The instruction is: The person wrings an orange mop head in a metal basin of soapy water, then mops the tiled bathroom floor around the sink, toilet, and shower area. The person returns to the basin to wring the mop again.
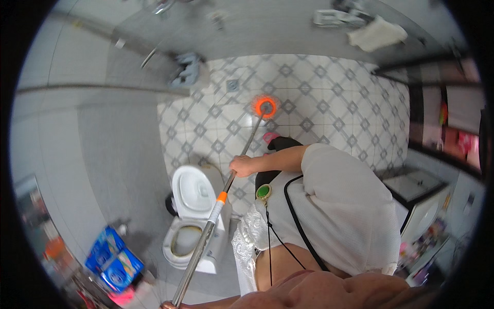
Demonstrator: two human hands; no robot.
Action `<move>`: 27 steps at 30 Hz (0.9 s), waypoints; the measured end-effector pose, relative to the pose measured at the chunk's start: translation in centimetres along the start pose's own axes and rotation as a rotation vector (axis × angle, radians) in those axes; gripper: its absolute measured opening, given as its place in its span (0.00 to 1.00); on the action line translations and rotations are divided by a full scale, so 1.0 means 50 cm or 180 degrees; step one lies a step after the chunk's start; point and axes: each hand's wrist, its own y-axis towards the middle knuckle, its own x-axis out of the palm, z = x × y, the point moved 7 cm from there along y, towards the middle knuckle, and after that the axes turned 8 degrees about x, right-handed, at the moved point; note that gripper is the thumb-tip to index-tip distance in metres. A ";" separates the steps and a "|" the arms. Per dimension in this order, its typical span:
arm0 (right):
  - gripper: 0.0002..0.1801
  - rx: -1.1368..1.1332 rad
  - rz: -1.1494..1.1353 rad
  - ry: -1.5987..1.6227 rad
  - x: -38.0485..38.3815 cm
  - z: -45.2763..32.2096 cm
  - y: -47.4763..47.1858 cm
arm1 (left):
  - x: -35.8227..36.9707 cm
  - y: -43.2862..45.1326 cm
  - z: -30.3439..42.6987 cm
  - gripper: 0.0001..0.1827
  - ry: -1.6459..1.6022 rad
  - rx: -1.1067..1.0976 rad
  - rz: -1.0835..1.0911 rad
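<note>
My right hand (242,166) is closed around the metal pole (249,145) of a long-handled round brush. The brush head (265,107), orange with bristles, is over the patterned floor tiles (328,104), and the pole slants down to the lower left. My left hand (170,304), partly cut off by the bottom edge, grips the pole's other end. An orange collar and a white sleeve sit between the hands. The tip of a pink shoe (270,137) shows below the brush head. A green round pendant (264,191) hangs at my chest.
A white toilet (218,247) with its lid raised stands left of me. A floor drain (232,85) lies near the brush. Blue packages (115,262) are at lower left, a grey container (187,69) at upper left. A white cloth (377,34) hangs upper right, with a cabinet (415,185) at right.
</note>
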 end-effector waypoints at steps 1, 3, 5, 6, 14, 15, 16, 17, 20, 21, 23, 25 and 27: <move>0.07 0.0170 0.0168 0.0077 -0.019 0.029 -0.027 | 0.016 0.024 -0.039 0.23 -0.0240 -0.0192 -0.0268; 0.07 0.0331 0.0644 0.0317 -0.050 0.080 -0.095 | 0.066 0.049 -0.117 0.23 -0.0763 -0.0531 -0.0735; 0.08 0.0697 0.1081 0.0552 -0.070 0.140 -0.176 | 0.137 0.043 -0.183 0.22 -0.1338 -0.0807 -0.1083; 0.08 0.0741 0.1402 0.0651 -0.080 0.165 -0.217 | 0.173 0.035 -0.203 0.21 -0.1248 -0.0818 -0.1249; 0.03 0.1278 0.4091 0.1174 -0.053 0.276 -0.607 | 0.428 -0.126 -0.234 0.22 -0.2284 -0.1636 -0.2305; 0.02 0.1424 0.4195 0.1235 -0.041 0.284 -0.642 | 0.448 -0.150 -0.224 0.22 -0.2392 -0.1733 -0.2468; 0.02 0.1452 0.4355 0.1281 -0.034 0.293 -0.678 | 0.471 -0.178 -0.216 0.23 -0.2433 -0.1858 -0.2655; 0.02 0.1545 0.4456 0.1337 -0.028 0.306 -0.707 | 0.485 -0.200 -0.211 0.23 -0.2391 -0.1899 -0.2607; 0.03 0.1753 0.4689 0.1332 -0.023 0.353 -0.787 | 0.549 -0.281 -0.209 0.25 -0.2306 -0.2177 -0.2889; 0.03 0.1784 0.4794 0.1257 -0.021 0.369 -0.819 | 0.565 -0.314 -0.202 0.26 -0.2308 -0.2182 -0.2957; 0.04 0.1964 0.4802 0.1345 -0.012 0.418 -0.884 | 0.601 -0.399 -0.190 0.27 -0.2275 -0.2169 -0.3213; 0.05 0.2049 0.4852 0.1321 0.000 0.468 -0.957 | 0.641 -0.479 -0.185 0.28 -0.2247 -0.2318 -0.3280; 0.04 0.2289 0.4898 0.1338 0.013 0.534 -1.045 | 0.696 -0.563 -0.169 0.28 -0.2224 -0.2372 -0.3459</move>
